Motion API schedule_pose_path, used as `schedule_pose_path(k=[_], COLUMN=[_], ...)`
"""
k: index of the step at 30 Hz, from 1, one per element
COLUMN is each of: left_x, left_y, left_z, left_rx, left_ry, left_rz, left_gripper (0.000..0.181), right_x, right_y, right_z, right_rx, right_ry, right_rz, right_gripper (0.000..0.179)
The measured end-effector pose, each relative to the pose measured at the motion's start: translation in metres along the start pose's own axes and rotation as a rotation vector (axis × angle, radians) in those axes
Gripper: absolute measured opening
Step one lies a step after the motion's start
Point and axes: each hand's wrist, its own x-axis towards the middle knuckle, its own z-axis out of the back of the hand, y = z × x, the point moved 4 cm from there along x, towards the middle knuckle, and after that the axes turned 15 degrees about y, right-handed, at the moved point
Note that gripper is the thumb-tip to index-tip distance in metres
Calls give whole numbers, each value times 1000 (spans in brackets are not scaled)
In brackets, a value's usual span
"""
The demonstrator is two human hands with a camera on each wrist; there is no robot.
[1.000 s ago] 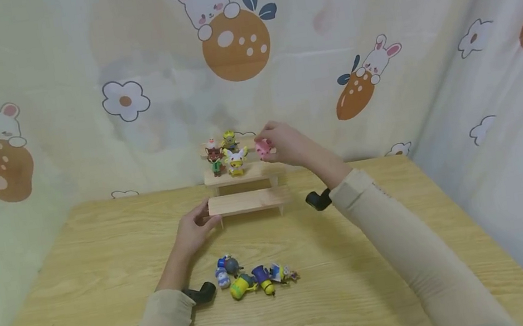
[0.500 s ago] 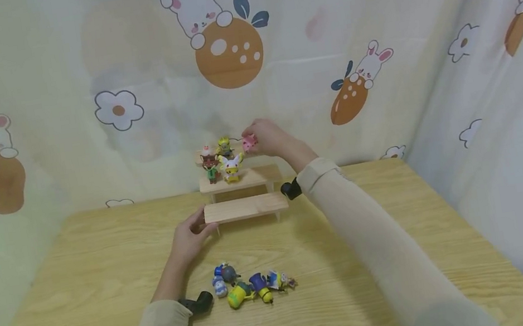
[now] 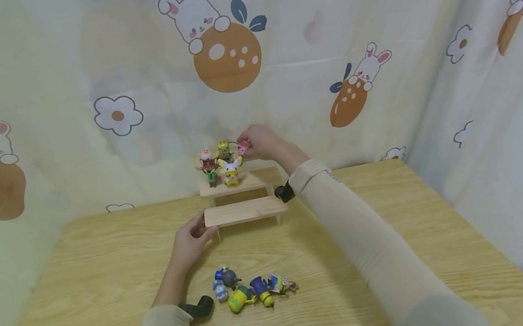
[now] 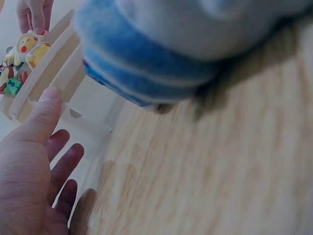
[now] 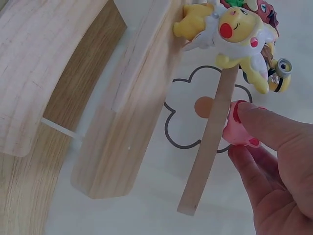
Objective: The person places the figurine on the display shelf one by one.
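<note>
In the head view my right hand [image 3: 263, 141] pinches a small pink toy figure [image 3: 244, 147] at the right part of the top shelf. The right wrist view shows the thumb and fingers around this pink figure [image 5: 237, 128], against the narrow top board [image 5: 208, 147]. My left hand [image 3: 189, 244] is at the left end of the lowest shelf [image 3: 245, 210], its thumb [image 4: 43, 110] at the edge and other fingers spread loosely. A yellow-and-white figure [image 3: 231, 172] and a fox-like figure [image 3: 210, 173] stand on the middle shelf. A Minion figure [image 3: 224, 150] stands above, behind them.
Several figures lie on the wooden table [image 3: 84, 302] in front, among them a yellow-green one [image 3: 238, 299], a purple-and-yellow one [image 3: 261, 291] and a blue-and-white one [image 3: 220, 291]. A printed curtain [image 3: 302, 95] hangs right behind the shelves. Black wrist devices [image 3: 201, 307] stick out from the sleeves.
My right hand has moved left with the pink figure, bringing it down to the top shelf near the Minion figure. The left hand stays at the lowest shelf. The head view has shifted slightly.
</note>
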Motion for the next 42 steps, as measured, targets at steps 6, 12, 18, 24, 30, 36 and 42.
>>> schedule_pose_path(k=[6,12,18,24,30,36,42], left_x=[-5,-14,-15,-8,-4,1,0], left_y=[1,7,11,7,5,2,1], left_z=[1,2,-2,-4,-1,1,1], left_rx=[-9,-10,-18,-27,-25,-25,-24], left_ry=[-6,-17,-3,1,-11,-3,-7], left_rz=[1,13,11,-15,-3,-8,-6], left_gripper=[78,76,76,78,78,76,76], right_x=[2,0,-20,-69,-118,-152,-170], right_y=[5,12,9,16,46,62,59], right_z=[-3,-12,-19,-29,-72,-125,-157], right_rx=[-11,25,97,126,58,107,170], right_ry=[-16,-5,-15,-58,61,346,510], right_rz=[10,34,31,30,120,186,109], right_gripper=[41,46,56,54,46,50,53])
